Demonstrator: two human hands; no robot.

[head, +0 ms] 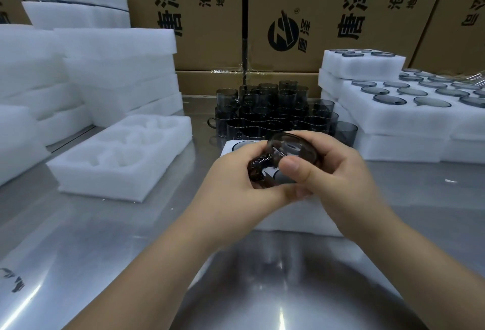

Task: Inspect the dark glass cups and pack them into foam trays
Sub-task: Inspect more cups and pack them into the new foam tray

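Dark glass cup [290, 152]: a small, smoky, see-through cup with a handle. It is tipped on its side and held up between both hands, just over the near white foam tray [288, 220].
Left hand [236, 188]: its fingers are curled round the handle end of the cup.
Right hand [341, 180]: its fingers wrap the far side, and the thumb is pressed flat on the glass.
Step now: it looks like the checking part. The cup is not in a hole yet.
Doing it well: turn it slowly and look at the rim, bottom and handle for chips or cracks. Keep it low over the foam, so a slip lands soft.
Next hole: the hands hide most of that tray, so I cannot tell which holes are free.
Watch out: the pile of dark glass cups [273, 111] stands just behind, so don't bump it.
Spare: an empty white foam tray with round holes [78, 172] waits on the left.
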